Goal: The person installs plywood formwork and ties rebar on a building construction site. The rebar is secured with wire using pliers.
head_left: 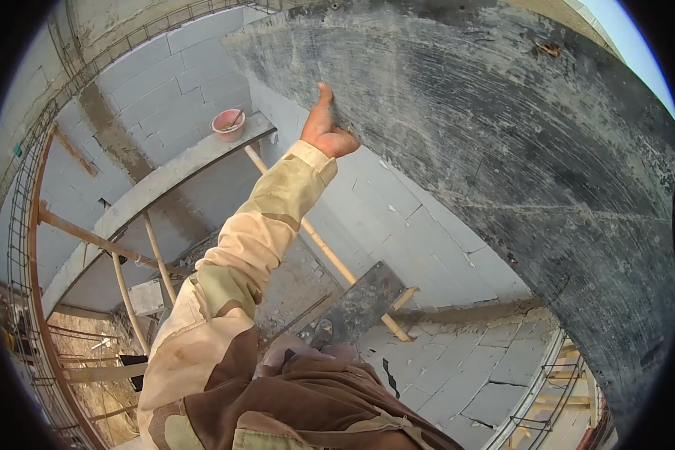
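A large dark panel point(472, 142), scratched and smeared with grey residue, fills the upper right, tilted overhead. My left hand point(328, 133) is at its lower left edge, the thumb raised and the palm side against the panel. The other fingers are mostly hidden at the panel's edge. The sleeve on this arm is camouflage-patterned. My right hand is out of view.
A pink bucket point(229, 125) with a tool in it stands on a narrow ledge point(165, 176). Wooden poles point(326, 247) slant below, near a dark board point(360, 300). Block walls point(157, 79) surround the space; rebar cages point(22, 247) run along the left.
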Available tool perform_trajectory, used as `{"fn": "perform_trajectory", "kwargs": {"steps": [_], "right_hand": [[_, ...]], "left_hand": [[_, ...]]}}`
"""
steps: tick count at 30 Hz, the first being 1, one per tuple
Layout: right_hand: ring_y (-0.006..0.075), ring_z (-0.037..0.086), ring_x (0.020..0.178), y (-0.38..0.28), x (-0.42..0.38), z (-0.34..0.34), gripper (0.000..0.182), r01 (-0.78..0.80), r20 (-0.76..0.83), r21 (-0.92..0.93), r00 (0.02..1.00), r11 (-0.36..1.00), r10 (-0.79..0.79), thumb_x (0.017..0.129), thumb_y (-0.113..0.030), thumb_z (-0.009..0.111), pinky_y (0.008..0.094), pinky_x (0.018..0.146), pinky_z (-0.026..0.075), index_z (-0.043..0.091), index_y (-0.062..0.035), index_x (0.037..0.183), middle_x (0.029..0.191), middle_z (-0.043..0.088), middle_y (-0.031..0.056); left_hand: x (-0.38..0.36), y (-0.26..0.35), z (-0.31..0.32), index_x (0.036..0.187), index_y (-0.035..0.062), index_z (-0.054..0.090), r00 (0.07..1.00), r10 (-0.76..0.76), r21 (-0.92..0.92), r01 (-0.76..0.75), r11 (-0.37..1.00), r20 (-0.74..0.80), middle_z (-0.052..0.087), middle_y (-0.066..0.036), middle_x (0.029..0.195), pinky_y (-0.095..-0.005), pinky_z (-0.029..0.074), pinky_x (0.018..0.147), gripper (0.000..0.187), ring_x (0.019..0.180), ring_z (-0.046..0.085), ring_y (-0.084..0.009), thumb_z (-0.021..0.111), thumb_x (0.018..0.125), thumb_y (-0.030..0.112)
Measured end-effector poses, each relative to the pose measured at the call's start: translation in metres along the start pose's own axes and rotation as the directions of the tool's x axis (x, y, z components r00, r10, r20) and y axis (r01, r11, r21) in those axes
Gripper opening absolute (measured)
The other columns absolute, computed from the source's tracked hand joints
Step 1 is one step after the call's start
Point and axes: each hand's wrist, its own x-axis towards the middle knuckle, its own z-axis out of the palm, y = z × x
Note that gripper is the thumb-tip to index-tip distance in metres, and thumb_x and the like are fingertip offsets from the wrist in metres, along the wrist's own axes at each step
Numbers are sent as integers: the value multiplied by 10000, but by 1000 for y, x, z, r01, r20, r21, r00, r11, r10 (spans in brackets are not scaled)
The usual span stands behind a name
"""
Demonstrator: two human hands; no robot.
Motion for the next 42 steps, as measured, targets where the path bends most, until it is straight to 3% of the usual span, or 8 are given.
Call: {"fn": "perform_trajectory", "kwargs": {"steps": [8, 30, 31, 34, 37, 39, 40, 42], "right_hand": [[242, 658, 956, 34, -81, -154, 555, -119, 34, -373, 989, 920, 142, 1013, -514, 543, 361, 852, 497, 708, 14, 1072, 1036, 715, 149], [223, 689, 1097, 23, -165, -130, 565, -326, -280, -190, 922, 926, 267, 1002, -475, 573, 327, 962, 502, 720, 10, 1250, 1204, 741, 147], [188, 690, 1134, 20, -174, -123, 501, -526, -255, -225, 844, 821, 471, 991, -410, 609, 295, 975, 493, 719, -1, 1257, 1230, 741, 133], [180, 711, 1052, 0, -211, -89, 410, -462, -221, -134, 876, 877, 428, 1016, -326, 585, 291, 950, 502, 776, 27, 1103, 1104, 777, 128], [165, 633, 865, -20, -216, -90, 442, -414, -246, 90, 872, 906, 423, 1003, -383, 608, 305, 818, 464, 752, 31, 954, 901, 695, 92], [155, 580, 740, -31, -218, -88, 490, -374, -305, 145, 864, 916, 401, 995, -422, 622, 315, 730, 439, 736, 34, 854, 766, 641, 68], [150, 554, 678, -38, -218, -84, 520, -350, -353, 119, 860, 929, 369, 990, -441, 630, 319, 686, 427, 729, 35, 805, 699, 614, 55], [140, 501, 554, -55, -217, -70, 590, -293, -491, -43, 839, 955, 235, 982, -479, 645, 329, 597, 402, 713, 38, 705, 564, 560, 31]], "left_hand": [[22, 38, 47, 1402, 136, 569, 995, 102, 120, -102, 987, 5, 559, -96, 1470, -575, 359, 1189, 686, 1382, 494, -353, 809, 856, 475], [-50, 267, 137, 1398, 95, 587, 823, 568, 394, -526, 754, 11, 602, -111, 1443, -574, 393, 1164, 619, 1346, 548, -347, 773, 911, 427], [-55, 273, 132, 1399, 89, 585, 824, 566, 407, -522, 749, 15, 597, -119, 1445, -574, 395, 1162, 642, 1347, 545, -349, 785, 898, 437], [-64, 287, 118, 1394, 75, 581, 816, 578, 443, -531, 723, 36, 584, -145, 1452, -572, 390, 1163, 711, 1373, 518, -363, 821, 854, 470], [-71, 303, 106, 1353, 106, 602, 765, 644, 365, -608, 705, 30, 642, -111, 1315, -481, 479, 1047, 714, 1129, 621, -299, 852, 813, 500], [-38, 363, 85, 1294, 140, 619, 797, 593, 302, -540, 786, -116, 640, -50, 1109, -377, 493, 889, 685, 836, 514, -199, 876, 782, 515], [-41, 354, 83, 1257, 158, 618, 752, 637, 302, -576, 760, -169, 570, -11, 965, -316, 443, 784, 670, 739, 311, -159, 887, 766, 525], [-48, 336, 83, 1359, 119, 621, 780, 624, 239, -617, 750, 55, 670, -74, 1286, -435, 483, 1041, 699, 1110, 613, -250, 880, 799, 448]]}}
